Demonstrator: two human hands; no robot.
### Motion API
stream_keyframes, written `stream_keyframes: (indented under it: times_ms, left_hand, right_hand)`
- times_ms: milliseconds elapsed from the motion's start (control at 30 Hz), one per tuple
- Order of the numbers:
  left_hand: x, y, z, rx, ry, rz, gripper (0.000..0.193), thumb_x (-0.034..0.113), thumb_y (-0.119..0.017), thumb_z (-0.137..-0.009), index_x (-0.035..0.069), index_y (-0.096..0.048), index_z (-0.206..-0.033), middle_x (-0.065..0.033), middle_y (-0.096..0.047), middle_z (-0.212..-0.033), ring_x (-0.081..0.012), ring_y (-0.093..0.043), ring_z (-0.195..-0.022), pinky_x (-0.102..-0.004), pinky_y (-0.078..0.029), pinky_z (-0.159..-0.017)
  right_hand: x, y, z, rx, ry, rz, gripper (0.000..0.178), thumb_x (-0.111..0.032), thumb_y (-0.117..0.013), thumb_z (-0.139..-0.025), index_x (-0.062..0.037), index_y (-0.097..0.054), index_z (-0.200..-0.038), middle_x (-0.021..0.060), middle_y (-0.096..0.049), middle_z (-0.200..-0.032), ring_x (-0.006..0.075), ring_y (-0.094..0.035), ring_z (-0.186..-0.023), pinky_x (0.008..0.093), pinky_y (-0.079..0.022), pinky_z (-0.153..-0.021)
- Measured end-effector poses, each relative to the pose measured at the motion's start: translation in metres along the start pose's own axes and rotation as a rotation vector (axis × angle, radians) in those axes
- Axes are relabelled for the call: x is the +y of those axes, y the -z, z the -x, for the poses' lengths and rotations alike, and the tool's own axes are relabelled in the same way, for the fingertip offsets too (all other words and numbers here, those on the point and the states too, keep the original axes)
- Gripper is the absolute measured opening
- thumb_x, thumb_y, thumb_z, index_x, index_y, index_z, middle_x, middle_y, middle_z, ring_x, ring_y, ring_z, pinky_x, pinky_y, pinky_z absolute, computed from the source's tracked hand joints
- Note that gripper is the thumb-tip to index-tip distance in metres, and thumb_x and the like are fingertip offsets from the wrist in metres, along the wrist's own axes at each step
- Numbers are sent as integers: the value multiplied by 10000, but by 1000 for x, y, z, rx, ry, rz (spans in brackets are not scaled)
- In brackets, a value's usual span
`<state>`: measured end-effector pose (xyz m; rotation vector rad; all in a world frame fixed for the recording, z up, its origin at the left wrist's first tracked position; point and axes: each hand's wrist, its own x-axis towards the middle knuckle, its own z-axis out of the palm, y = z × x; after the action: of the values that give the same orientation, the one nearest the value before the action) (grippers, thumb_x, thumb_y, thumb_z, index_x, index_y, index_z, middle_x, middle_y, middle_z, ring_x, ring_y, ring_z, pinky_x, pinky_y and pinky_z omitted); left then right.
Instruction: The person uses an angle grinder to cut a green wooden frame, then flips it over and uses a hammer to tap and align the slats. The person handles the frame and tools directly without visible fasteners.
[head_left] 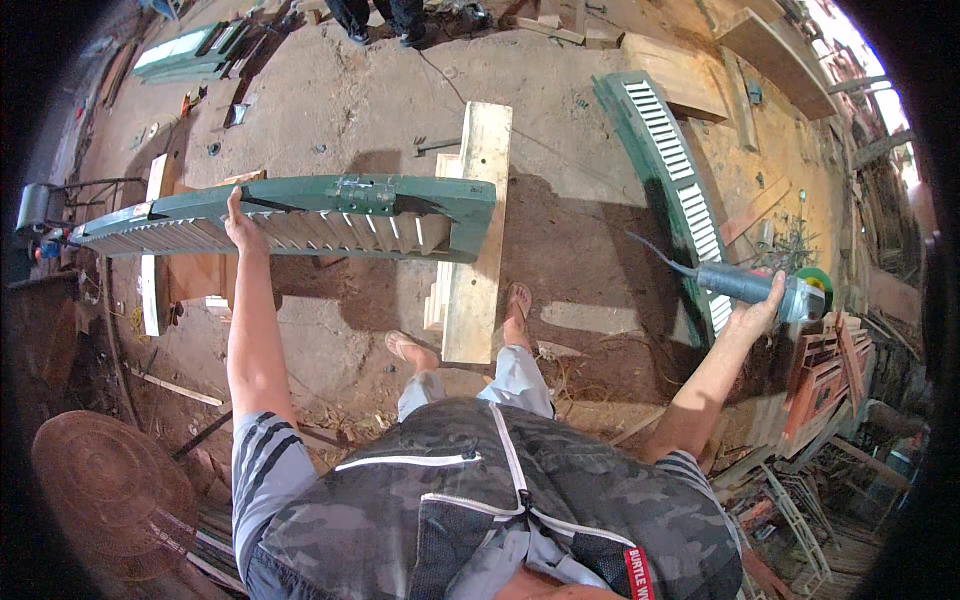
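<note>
A long green louvered shutter point(300, 198) stands on its edge in front of me, its right end resting at a pale wooden beam point(478, 250). My left hand point(243, 228) is closed on the shutter's frame, left of its middle, with a finger reaching up over the green rail. A metal hinge point(366, 195) sits on the rail towards the right end. Out to my right, my right hand point(760, 312) grips an angle grinder point(742, 284) by its dark body, away from the shutter. The grinder's cord trails to the left, and its green-and-yellow disc point(815, 290) faces right.
A second green shutter point(688, 185) lies on the right, under the grinder. A dark metal tool point(437, 147) is on the ground beyond the beam. At the far side stands a person point(380, 18). Orange-brown slatted wood point(815, 385) leans at the right; a round brown object point(115, 495) is lower left.
</note>
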<state>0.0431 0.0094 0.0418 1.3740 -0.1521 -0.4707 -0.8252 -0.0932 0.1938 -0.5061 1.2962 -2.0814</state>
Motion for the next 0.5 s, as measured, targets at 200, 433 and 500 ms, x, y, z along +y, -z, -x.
stream_keyframes:
  times_ms: [200,433,500]
  left_hand:
    - [1,-8,-9,161,36,-134,655,467,-872,-685,-13,-666,-1081,-87,-620,-1005,-234,-594,-878,-417,-520,-801]
    - [-23,-28,-47,282,201,-233,867,496,-889,-612,-102,-646,-1190,-153,-640,-1158,-281,-605,-991,-449,-515,-886]
    - [-41,-51,-53,316,243,-443,921,525,-882,-602,-112,-640,-1222,-164,-648,-1183,-283,-612,-1004,-430,-519,-891]
  right_hand:
    - [27,26,36,15,-10,53,355,-230,-805,-908,-12,-648,-1140,87,-684,-979,211,-669,-903,388,-560,-865]
    - [55,69,72,56,15,131,434,-253,-802,-919,2,-644,-1233,95,-664,-1096,197,-647,-1011,387,-533,-926]
    - [54,85,78,59,13,164,429,-265,-797,-923,-5,-648,-1230,91,-664,-1107,201,-648,-1010,391,-531,-927]
